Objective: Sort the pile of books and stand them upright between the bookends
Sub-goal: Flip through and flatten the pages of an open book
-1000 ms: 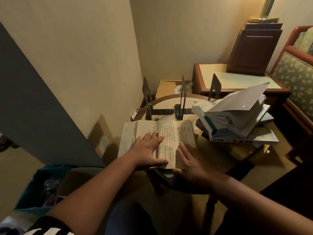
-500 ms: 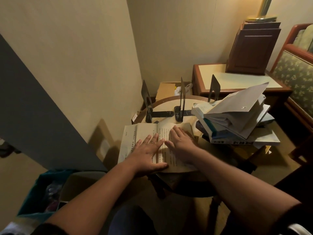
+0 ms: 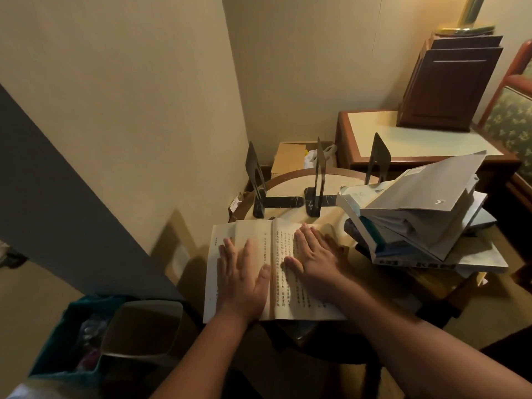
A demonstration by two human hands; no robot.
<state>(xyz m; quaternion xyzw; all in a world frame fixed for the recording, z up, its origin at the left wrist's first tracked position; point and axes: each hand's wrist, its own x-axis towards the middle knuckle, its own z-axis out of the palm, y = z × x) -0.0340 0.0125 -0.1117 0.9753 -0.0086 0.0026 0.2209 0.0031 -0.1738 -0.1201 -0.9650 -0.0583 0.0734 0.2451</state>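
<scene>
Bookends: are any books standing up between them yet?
No, nothing stands between the bookends; the books lie in a pile, and one open book lies flat.

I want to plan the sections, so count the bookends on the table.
3 bookends: one at the back left of the table, one in the middle, one at the right, partly behind the pile of books, which could hide more.

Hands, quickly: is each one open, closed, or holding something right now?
Left hand: open, flat on the left page of the open book.
Right hand: open, flat on its right page.
</scene>
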